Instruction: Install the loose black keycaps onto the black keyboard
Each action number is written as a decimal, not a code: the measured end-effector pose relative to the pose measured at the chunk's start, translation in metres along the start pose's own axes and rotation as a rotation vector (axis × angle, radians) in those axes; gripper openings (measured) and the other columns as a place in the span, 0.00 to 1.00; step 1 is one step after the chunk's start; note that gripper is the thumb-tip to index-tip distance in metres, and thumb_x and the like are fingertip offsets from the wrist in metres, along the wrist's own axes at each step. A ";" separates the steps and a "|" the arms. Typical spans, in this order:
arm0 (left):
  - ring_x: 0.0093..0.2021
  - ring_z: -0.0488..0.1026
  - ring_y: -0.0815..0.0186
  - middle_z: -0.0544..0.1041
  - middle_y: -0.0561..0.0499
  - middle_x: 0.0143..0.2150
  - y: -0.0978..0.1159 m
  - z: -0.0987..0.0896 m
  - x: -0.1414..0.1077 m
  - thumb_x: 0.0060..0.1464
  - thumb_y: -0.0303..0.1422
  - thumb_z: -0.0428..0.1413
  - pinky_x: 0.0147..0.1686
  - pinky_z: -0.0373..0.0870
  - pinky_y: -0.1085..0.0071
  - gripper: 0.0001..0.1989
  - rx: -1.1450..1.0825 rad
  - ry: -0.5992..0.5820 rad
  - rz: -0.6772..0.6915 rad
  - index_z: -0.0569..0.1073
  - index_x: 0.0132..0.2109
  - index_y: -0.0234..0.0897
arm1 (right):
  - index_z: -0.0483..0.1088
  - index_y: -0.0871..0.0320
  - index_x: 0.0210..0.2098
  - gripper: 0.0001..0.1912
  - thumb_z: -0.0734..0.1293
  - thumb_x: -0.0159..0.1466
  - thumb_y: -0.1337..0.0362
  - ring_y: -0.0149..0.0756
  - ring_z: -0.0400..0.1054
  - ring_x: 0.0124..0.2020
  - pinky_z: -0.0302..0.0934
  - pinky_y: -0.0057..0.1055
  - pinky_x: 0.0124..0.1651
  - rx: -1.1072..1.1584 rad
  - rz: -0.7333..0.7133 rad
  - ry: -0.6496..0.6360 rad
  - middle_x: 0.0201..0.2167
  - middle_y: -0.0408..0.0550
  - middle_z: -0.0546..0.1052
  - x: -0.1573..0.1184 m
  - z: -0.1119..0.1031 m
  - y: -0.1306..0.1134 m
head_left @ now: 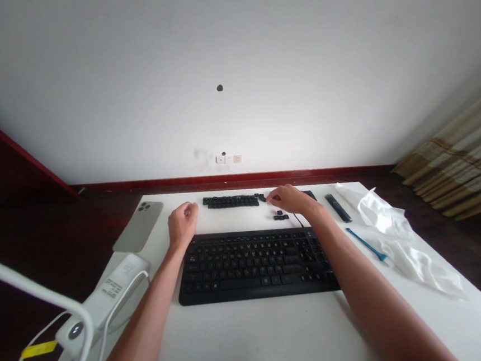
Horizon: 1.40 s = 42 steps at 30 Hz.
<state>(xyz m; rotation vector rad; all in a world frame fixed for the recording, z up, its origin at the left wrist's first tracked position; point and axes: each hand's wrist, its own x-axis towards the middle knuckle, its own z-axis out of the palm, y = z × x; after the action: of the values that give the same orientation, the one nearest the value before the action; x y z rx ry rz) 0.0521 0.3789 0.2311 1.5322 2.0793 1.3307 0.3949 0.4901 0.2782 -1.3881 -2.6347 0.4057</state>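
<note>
A black keyboard (250, 263) lies on the white table in front of me. My left hand (183, 223) rests by its upper left corner, fingers curled in with nothing visible in them. Beyond the keyboard, loose black keycaps (231, 201) are lined up in rows. At the right end of these rows, my right hand (288, 199) reaches over with thumb and fingers pinched at a small black keycap (262, 197). Just below that hand lies a small group of keycaps (280, 216). My right forearm covers part of the keyboard's right side.
On the right lie a blue plastic tool (365, 244), a dark strip-shaped object (338, 207) and crumpled clear plastic bags (385, 213). A phone (139, 226) and a white power strip (108, 298) with cables sit along the left edge. A wall stands behind the table (252, 339).
</note>
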 end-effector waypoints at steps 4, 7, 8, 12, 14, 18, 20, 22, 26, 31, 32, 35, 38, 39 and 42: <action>0.25 0.55 0.69 0.62 0.56 0.20 0.001 0.000 0.000 0.61 0.42 0.52 0.29 0.53 0.71 0.20 -0.005 -0.003 0.001 0.61 0.23 0.39 | 0.85 0.53 0.41 0.14 0.66 0.64 0.67 0.42 0.78 0.35 0.65 0.32 0.40 -0.008 0.022 0.002 0.35 0.49 0.86 0.000 -0.004 -0.001; 0.26 0.55 0.69 0.61 0.57 0.20 0.002 0.000 -0.001 0.61 0.42 0.52 0.30 0.53 0.71 0.21 -0.002 -0.001 0.000 0.60 0.23 0.39 | 0.84 0.52 0.43 0.14 0.66 0.65 0.64 0.41 0.78 0.36 0.64 0.32 0.39 -0.004 0.063 0.097 0.36 0.48 0.85 -0.001 -0.003 -0.008; 0.26 0.55 0.69 0.61 0.57 0.20 0.002 0.000 -0.001 0.61 0.42 0.52 0.30 0.53 0.71 0.20 -0.001 -0.001 -0.002 0.61 0.23 0.39 | 0.84 0.51 0.44 0.14 0.66 0.66 0.63 0.40 0.77 0.36 0.64 0.32 0.39 -0.001 0.074 0.123 0.35 0.47 0.85 0.000 -0.003 -0.012; 0.26 0.56 0.69 0.61 0.57 0.20 0.001 0.000 0.000 0.62 0.42 0.52 0.30 0.53 0.72 0.20 0.003 -0.008 -0.004 0.60 0.24 0.39 | 0.84 0.50 0.43 0.13 0.66 0.67 0.60 0.38 0.75 0.34 0.62 0.32 0.37 -0.008 0.124 0.157 0.32 0.46 0.84 0.000 0.001 -0.025; 0.25 0.56 0.70 0.60 0.58 0.20 0.001 0.000 0.000 0.62 0.42 0.52 0.30 0.53 0.72 0.21 0.009 -0.008 0.003 0.60 0.24 0.39 | 0.84 0.50 0.42 0.13 0.67 0.67 0.57 0.39 0.75 0.34 0.63 0.32 0.37 -0.029 0.171 0.169 0.32 0.47 0.83 0.001 0.003 -0.029; 0.25 0.55 0.70 0.58 0.58 0.20 0.000 0.001 0.000 0.62 0.42 0.52 0.29 0.52 0.72 0.21 0.022 0.002 0.012 0.59 0.23 0.38 | 0.84 0.53 0.40 0.16 0.68 0.67 0.51 0.43 0.77 0.38 0.64 0.32 0.40 -0.091 0.269 0.153 0.33 0.51 0.84 0.002 0.006 -0.032; 0.25 0.55 0.70 0.58 0.58 0.20 0.000 0.001 0.000 0.62 0.42 0.52 0.29 0.52 0.72 0.21 0.016 0.001 0.010 0.59 0.23 0.38 | 0.84 0.53 0.40 0.16 0.69 0.66 0.51 0.44 0.77 0.39 0.65 0.32 0.40 -0.109 0.289 0.127 0.34 0.52 0.84 0.002 0.008 -0.032; 0.25 0.56 0.70 0.59 0.58 0.20 -0.001 0.001 0.000 0.62 0.42 0.52 0.29 0.52 0.72 0.21 0.010 -0.001 0.011 0.60 0.24 0.39 | 0.84 0.52 0.40 0.14 0.68 0.66 0.54 0.44 0.78 0.40 0.64 0.32 0.41 -0.113 0.293 0.106 0.34 0.52 0.84 0.002 0.009 -0.032; 0.25 0.56 0.70 0.59 0.58 0.20 -0.001 0.000 0.000 0.62 0.42 0.52 0.30 0.53 0.72 0.20 0.001 0.001 0.013 0.61 0.24 0.39 | 0.84 0.54 0.40 0.13 0.67 0.65 0.61 0.44 0.78 0.38 0.63 0.31 0.39 -0.123 0.294 0.062 0.34 0.52 0.84 0.001 0.005 -0.033; 0.25 0.55 0.70 0.60 0.57 0.20 -0.001 0.000 0.000 0.61 0.42 0.52 0.30 0.52 0.72 0.21 -0.002 0.007 0.020 0.60 0.23 0.39 | 0.84 0.55 0.39 0.12 0.67 0.65 0.62 0.44 0.78 0.40 0.63 0.31 0.40 -0.108 0.288 0.063 0.36 0.53 0.85 0.000 0.002 -0.032; 0.26 0.55 0.70 0.60 0.57 0.20 -0.001 0.000 0.000 0.62 0.42 0.52 0.30 0.53 0.72 0.21 0.001 0.006 0.018 0.60 0.23 0.38 | 0.84 0.55 0.39 0.12 0.67 0.65 0.60 0.44 0.78 0.40 0.63 0.32 0.40 -0.100 0.297 0.091 0.36 0.53 0.85 0.000 0.002 -0.032; 0.26 0.56 0.70 0.61 0.57 0.20 0.000 0.000 0.000 0.61 0.42 0.52 0.30 0.53 0.72 0.21 0.009 0.002 0.006 0.61 0.23 0.38 | 0.83 0.52 0.39 0.11 0.68 0.66 0.58 0.43 0.78 0.39 0.63 0.32 0.40 -0.056 0.291 0.134 0.35 0.50 0.84 0.002 0.004 -0.034; 0.26 0.56 0.70 0.61 0.57 0.20 0.000 0.000 -0.001 0.61 0.42 0.52 0.30 0.53 0.72 0.21 0.005 0.004 0.004 0.60 0.23 0.38 | 0.84 0.49 0.42 0.12 0.67 0.66 0.61 0.40 0.78 0.39 0.63 0.30 0.40 -0.024 0.237 0.121 0.36 0.47 0.85 0.003 0.007 -0.036; 0.26 0.56 0.70 0.61 0.57 0.20 0.000 0.000 -0.001 0.61 0.42 0.52 0.30 0.53 0.72 0.21 0.001 0.005 0.006 0.60 0.23 0.38 | 0.84 0.49 0.42 0.12 0.67 0.66 0.62 0.40 0.78 0.39 0.63 0.30 0.39 -0.025 0.227 0.118 0.36 0.47 0.85 0.003 0.007 -0.036; 0.26 0.56 0.70 0.61 0.57 0.20 0.000 0.000 -0.001 0.61 0.42 0.52 0.30 0.53 0.72 0.21 -0.003 0.004 0.007 0.60 0.23 0.38 | 0.85 0.50 0.41 0.12 0.67 0.66 0.64 0.40 0.78 0.39 0.64 0.30 0.39 -0.039 0.219 0.091 0.37 0.47 0.85 0.001 0.004 -0.035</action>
<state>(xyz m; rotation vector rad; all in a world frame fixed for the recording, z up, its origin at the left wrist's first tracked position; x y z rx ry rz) 0.0521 0.3782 0.2307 1.5380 2.0755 1.3392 0.3659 0.4717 0.2850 -1.6730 -2.4394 0.3076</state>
